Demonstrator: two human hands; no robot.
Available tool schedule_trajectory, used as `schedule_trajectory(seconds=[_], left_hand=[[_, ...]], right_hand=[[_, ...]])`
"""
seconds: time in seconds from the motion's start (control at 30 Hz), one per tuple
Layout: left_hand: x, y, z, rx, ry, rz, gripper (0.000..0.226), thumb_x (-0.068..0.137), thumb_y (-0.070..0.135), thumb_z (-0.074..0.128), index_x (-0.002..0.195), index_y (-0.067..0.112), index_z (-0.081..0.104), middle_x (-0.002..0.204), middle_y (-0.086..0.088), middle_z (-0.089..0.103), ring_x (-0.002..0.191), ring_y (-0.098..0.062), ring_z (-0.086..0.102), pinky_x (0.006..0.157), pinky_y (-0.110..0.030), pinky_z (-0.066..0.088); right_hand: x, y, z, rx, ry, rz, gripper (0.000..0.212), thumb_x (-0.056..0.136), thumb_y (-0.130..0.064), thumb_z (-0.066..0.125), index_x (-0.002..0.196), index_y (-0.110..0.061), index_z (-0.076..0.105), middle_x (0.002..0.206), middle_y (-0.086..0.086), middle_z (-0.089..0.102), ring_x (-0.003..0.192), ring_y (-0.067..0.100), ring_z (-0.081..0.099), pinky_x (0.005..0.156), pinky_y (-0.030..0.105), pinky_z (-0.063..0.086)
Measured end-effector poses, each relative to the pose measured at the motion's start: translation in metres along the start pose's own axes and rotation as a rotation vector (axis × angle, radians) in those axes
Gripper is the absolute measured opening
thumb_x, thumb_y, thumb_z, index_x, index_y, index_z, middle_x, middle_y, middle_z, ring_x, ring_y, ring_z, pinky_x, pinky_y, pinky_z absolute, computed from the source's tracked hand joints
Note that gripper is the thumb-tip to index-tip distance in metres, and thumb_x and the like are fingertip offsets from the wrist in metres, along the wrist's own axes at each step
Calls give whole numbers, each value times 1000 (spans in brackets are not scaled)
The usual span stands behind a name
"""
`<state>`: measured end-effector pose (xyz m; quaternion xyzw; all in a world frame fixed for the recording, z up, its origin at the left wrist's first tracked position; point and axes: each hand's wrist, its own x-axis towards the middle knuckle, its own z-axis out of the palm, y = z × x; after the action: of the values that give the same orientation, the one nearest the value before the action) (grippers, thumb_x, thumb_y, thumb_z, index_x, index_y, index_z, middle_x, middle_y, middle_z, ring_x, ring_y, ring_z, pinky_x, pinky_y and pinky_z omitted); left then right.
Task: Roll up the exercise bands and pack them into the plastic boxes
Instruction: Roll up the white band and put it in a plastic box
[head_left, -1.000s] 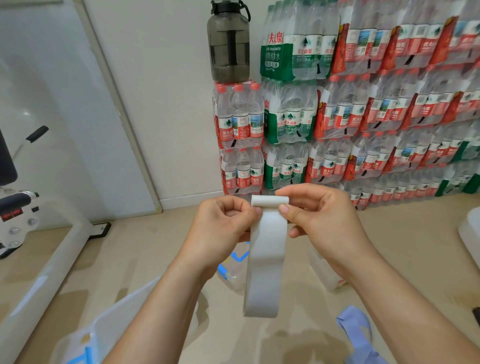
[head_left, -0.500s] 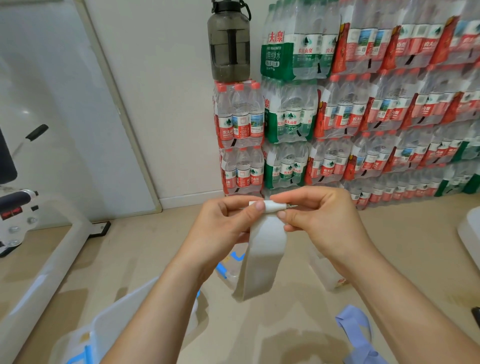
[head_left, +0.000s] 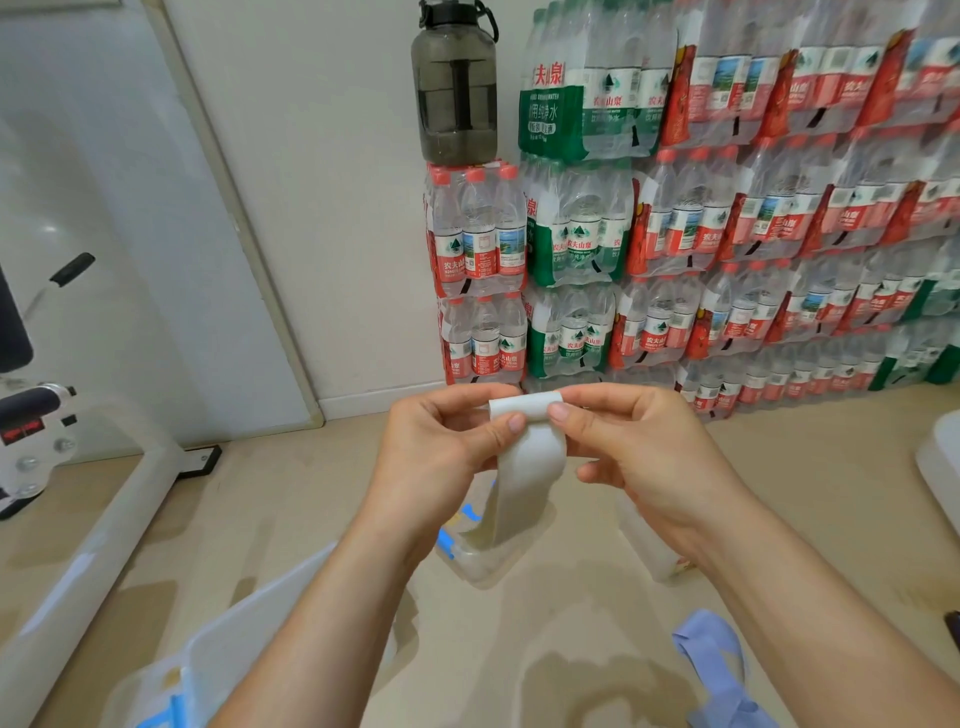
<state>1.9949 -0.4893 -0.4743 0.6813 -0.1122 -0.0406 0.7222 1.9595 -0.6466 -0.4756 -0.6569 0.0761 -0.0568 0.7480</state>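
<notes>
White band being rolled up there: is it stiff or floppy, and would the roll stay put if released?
Probably floppy: below the rolled end, the white band hangs limp and twists. Likely light: the left hand and right hand hold it by fingertip pinches alone. The roll might spring loose if released, since both hands pinch it.

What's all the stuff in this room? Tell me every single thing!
white band: one, white, top end rolled between both hands, the rest hanging down
blue band: one, pale blue, on the floor at lower right
plastic boxes: three partly seen, clear, on the floor below and beside the arms
water bottle packs: many, red and green labels, stacked against the wall at right
jug: one, dark grey, on top of the leftmost stack
exercise machine: one, white, at the left edge
left hand: pinches the roll's left end
right hand: pinches the roll's right end
</notes>
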Motion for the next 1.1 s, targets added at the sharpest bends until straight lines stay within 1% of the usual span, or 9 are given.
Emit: schedule_trajectory(seconds=[0.1,0.2,0.33,0.43,0.6,0.77,0.87,1.0,1.1], left_hand=[[0,-1,1,13,-10,18,19,77,-3,71,89,12,73,77,-11,75,71,-22,72,72,-36,60],[-1,-2,1,30,-40,13,21,77,-6,70,87,13,70,69,-4,73,67,-19,70,72,-35,59],[0,-2,0,32,-90,-29,22,76,-1,73,84,19,70,75,-7,73,72,-21,69,79,-38,56],[1,0,-1,62,-100,-38,16,73,12,79,79,24,71,78,-5,72,74,-16,64,74,-31,49],[1,0,0,65,-55,-1,21,71,1,78,75,17,65,70,-2,70,64,-12,65,64,-19,48],[2,-2,-2,-3,-10,-5,26,64,-5,80,72,15,66,79,-10,70,75,-23,66,76,-34,52],[3,-1,-4,-34,-1,-14,27,63,-7,79,71,14,65,72,-3,68,70,-18,65,67,-27,52],[2,-4,-1,56,4,16,31,64,-9,79,70,16,61,67,-2,61,63,-16,57,59,-22,49],[0,-4,1,124,-112,36,35,65,-9,79,78,16,59,70,-1,55,65,-15,50,56,-20,46]], right_hand=[[0,1,2,99,12,28,23,80,-5,71,103,-4,70,89,10,72,69,9,68,57,18,53],[0,1,4,138,45,13,19,78,2,70,95,-6,70,88,12,72,73,12,70,62,18,56],[0,1,4,92,76,-24,20,78,3,71,95,-7,72,90,11,75,75,12,71,66,20,57],[-1,0,3,25,71,-69,22,78,2,72,92,-15,74,88,6,77,79,12,72,73,22,58],[-1,1,5,-35,9,-109,26,82,0,68,94,-22,74,94,-2,76,88,6,70,83,21,56],[-1,1,10,88,-28,-54,17,85,-14,66,99,-10,74,94,5,77,82,9,69,72,22,58],[-3,2,11,30,-60,-31,19,87,-19,65,99,-8,75,91,7,77,81,11,70,66,21,58],[-1,5,10,-89,-33,-65,17,90,-20,63,94,-13,77,87,7,77,79,14,69,73,27,59],[0,7,8,-171,-23,-94,16,91,-18,62,92,-15,78,85,8,77,76,15,67,74,30,57]])
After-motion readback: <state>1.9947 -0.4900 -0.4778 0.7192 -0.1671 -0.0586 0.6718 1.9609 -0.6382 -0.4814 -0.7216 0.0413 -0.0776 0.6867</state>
